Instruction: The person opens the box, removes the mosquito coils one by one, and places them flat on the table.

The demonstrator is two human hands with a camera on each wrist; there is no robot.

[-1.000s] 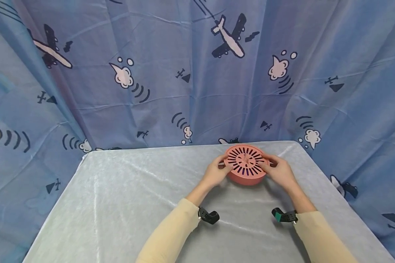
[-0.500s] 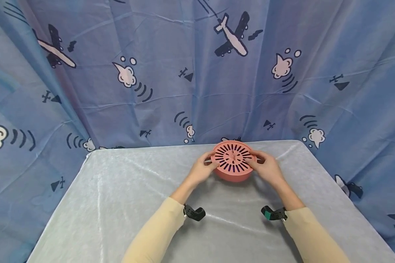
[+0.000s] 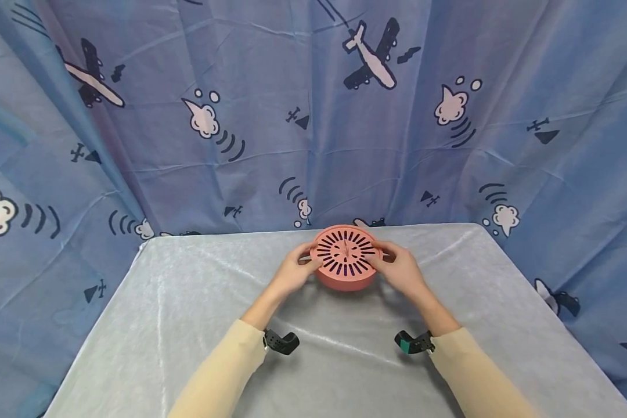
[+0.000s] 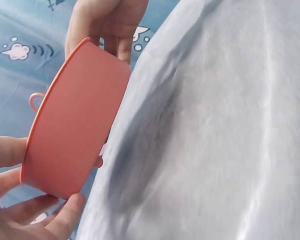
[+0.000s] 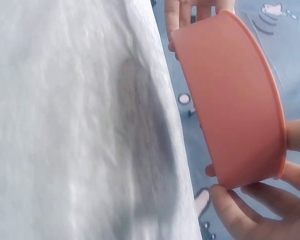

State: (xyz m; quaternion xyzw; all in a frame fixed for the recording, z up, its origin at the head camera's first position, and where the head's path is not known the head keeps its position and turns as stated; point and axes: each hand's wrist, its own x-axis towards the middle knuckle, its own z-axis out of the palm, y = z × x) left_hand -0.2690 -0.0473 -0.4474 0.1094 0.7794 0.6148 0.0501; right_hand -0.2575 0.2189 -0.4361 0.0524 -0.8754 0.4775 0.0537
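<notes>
A round coral-pink box (image 3: pixel 346 281) with a slotted lid (image 3: pixel 339 247) is held between my two hands, far back over the table. It resembles a mosquito coil holder. A small loop (image 4: pixel 36 101) stands up from its lid, and little feet (image 5: pixel 210 170) stick out under its base. My left hand (image 3: pixel 292 271) grips its left side, thumb at the lid rim and fingers under the base. On the opposite side my right hand (image 3: pixel 400 273) grips it likewise. Both wrist views show the box lifted off the cloth, with its shadow below. Its inside is mostly hidden.
A pale grey cloth with soft creases covers the table (image 3: pixel 204 313). Behind it and along both sides hangs a blue curtain (image 3: pixel 251 69) printed with planes and clouds. The table's back edge lies just beyond the box.
Both hands have carried the box leftward across the table, from right of centre to nearer the middle. The grip looks the same throughout. The head view has shifted slightly.
</notes>
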